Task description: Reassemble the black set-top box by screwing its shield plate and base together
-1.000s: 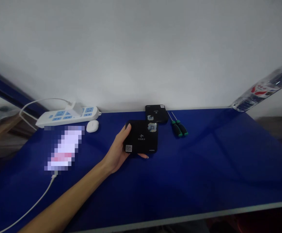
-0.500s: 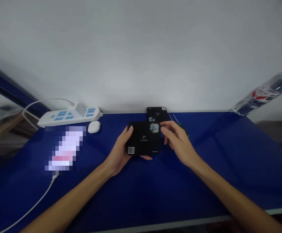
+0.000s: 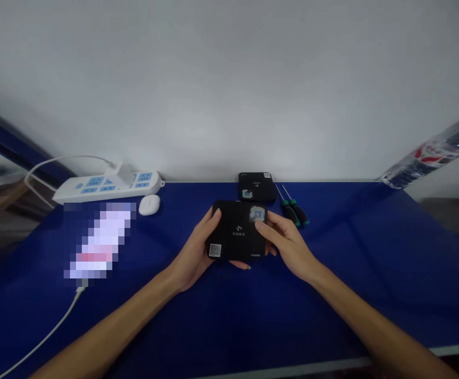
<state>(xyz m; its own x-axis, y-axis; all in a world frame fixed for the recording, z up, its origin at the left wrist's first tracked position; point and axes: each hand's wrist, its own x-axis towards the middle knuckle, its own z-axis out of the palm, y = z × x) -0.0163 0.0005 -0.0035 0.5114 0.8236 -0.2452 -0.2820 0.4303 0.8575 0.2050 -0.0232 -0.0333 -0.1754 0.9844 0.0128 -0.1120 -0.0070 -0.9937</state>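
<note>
Between my hands is a black set-top box [image 3: 235,239], marked HDMI, with a QR sticker at its lower left and a torn sticker patch at its upper right. My left hand [image 3: 198,247] grips the left side, thumb on top and fingers underneath. On the right side, my right hand [image 3: 287,239] is closed on the box too, its thumb lying by the torn patch. A second black set-top box [image 3: 256,187] lies behind it against the wall. Two screwdrivers [image 3: 292,210] with green and black handles rest beside that one, shafts pointing to the wall.
On the left lie a white power strip [image 3: 107,184] with a plugged-in charger, a white earbud case [image 3: 149,205] and a blurred lit phone [image 3: 101,239] on a white cable [image 3: 43,339]. A plastic bottle [image 3: 430,155] leans at the right edge of the blue table [image 3: 371,273].
My right hand has come in from the box's upper right corner and now grips its right side. The box has shifted slightly right and down. Both screwdrivers show more fully.
</note>
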